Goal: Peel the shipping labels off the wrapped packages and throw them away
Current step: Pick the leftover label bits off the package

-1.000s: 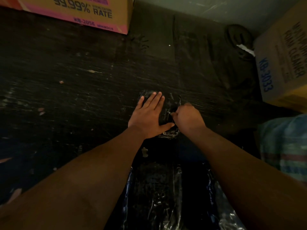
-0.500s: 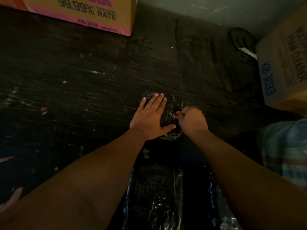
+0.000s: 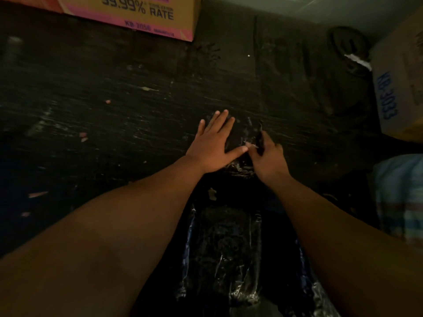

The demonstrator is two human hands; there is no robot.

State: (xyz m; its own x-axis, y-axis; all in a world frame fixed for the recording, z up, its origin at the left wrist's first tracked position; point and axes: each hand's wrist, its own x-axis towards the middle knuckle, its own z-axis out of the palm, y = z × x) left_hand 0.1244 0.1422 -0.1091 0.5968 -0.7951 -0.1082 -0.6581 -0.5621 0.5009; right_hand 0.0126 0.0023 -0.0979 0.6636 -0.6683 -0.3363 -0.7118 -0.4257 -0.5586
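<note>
dim floor (image 3: 114, 124); left hand (image 3: 212, 145) flat on package (image 3: 240, 138), right hand (image 3: 266, 156) fingers pinching something unclear.

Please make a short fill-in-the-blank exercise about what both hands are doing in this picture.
1. The left hand lies ___ on the black wrapped package.
2. The right hand ___ a dark strip at the package's edge.
3. The cardboard box at right is marked KB-___.

Missing words: flat; pinches; 3033
</note>
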